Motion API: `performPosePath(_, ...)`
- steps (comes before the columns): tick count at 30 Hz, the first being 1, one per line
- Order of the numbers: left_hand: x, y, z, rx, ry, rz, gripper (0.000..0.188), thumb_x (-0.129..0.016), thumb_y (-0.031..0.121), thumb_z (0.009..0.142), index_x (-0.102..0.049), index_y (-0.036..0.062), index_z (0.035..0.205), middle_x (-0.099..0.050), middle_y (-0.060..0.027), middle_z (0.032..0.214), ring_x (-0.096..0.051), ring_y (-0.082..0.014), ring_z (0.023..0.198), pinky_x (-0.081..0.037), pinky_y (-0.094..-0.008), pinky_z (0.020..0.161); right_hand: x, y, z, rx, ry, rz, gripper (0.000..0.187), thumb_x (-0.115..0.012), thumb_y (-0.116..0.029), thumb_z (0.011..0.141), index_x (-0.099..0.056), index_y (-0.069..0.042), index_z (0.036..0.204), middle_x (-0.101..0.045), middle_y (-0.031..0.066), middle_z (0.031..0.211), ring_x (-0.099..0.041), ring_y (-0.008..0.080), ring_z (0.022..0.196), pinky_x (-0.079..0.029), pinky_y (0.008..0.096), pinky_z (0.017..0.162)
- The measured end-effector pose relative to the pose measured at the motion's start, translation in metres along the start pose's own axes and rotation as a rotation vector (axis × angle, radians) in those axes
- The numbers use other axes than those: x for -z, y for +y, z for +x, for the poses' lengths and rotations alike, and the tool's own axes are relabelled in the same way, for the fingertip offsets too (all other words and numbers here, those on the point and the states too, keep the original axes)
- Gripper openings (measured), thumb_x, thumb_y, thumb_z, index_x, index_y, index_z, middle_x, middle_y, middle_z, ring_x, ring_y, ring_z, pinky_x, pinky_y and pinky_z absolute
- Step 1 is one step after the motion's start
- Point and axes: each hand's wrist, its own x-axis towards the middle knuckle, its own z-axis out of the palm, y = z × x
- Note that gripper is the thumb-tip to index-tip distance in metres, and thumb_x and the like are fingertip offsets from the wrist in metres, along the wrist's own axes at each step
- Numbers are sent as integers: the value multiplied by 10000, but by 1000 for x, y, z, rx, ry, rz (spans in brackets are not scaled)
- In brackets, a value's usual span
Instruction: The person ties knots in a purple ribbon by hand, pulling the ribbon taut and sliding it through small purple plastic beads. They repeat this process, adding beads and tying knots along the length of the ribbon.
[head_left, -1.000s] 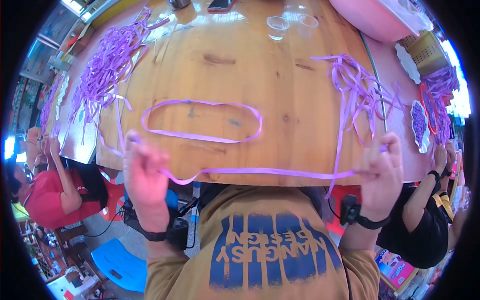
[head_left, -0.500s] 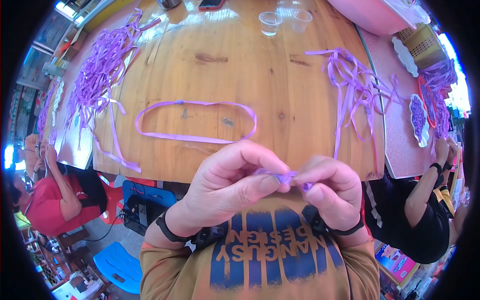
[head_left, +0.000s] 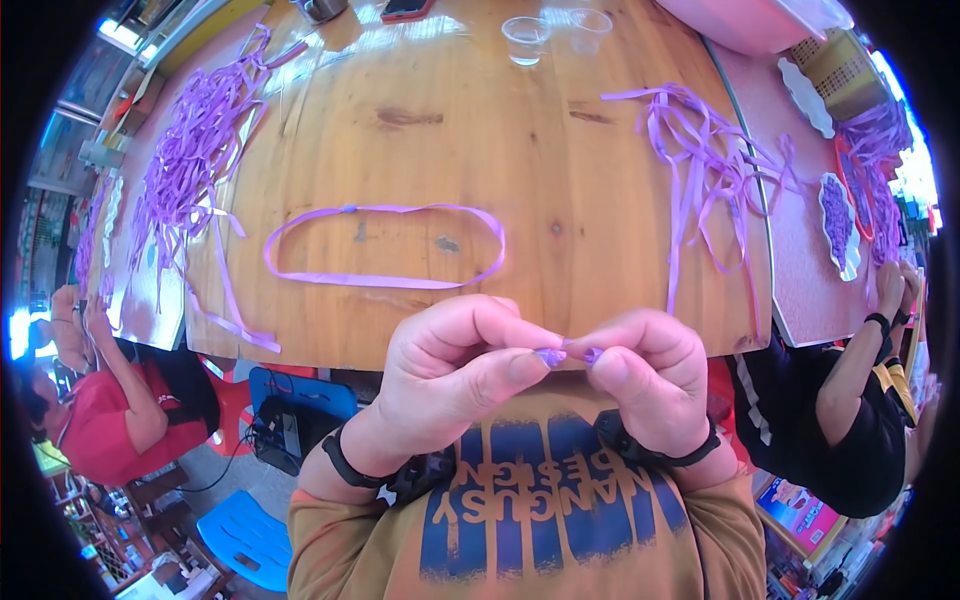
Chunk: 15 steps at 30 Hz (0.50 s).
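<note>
Purple ribbon (head_left: 549, 356): pinched thumb-to-finger by left hand (head_left: 460, 370) and right hand (head_left: 645, 375), fingertips closed | held near the wooden table's (head_left: 480, 160) front edge; mostly hidden, apparently aligned left-right | ribbon loop (head_left: 385, 281) laid lengthwise left-right beyond; bare wood seen between it and clear cups (head_left: 525, 45)
</note>
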Motion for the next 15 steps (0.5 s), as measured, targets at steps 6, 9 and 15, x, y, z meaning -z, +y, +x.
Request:
performPosePath(6,-2,-3,0,-6,12,26,158,-652,100,797,-591,-33,857,-530,-52,710,-468,-86,554,-366,-200,487,1,7,1,20,-21,30,181,-557,-126,882,-560,44,941,-610,61,856,-540,79,746,-436,216,722)
performPosePath(9,5,-8,-1,21,6,-30,165,-659,101,792,-590,-34,857,-533,-56,713,-480,-97,575,-373,-203,498,0,6,-3,175,36,-129,184,-554,-116,880,-560,46,965,-612,67,871,-533,73,746,-431,211,717)
performPosePath(15,12,-5,1,-361,-139,466,158,-661,38,781,-636,-3,932,-568,-28,742,-478,-88,631,-363,-208,550,4,2,-2,117,-131,-219,193,-553,-71,860,-572,71,990,-635,105,904,-572,91,802,-447,226,751)
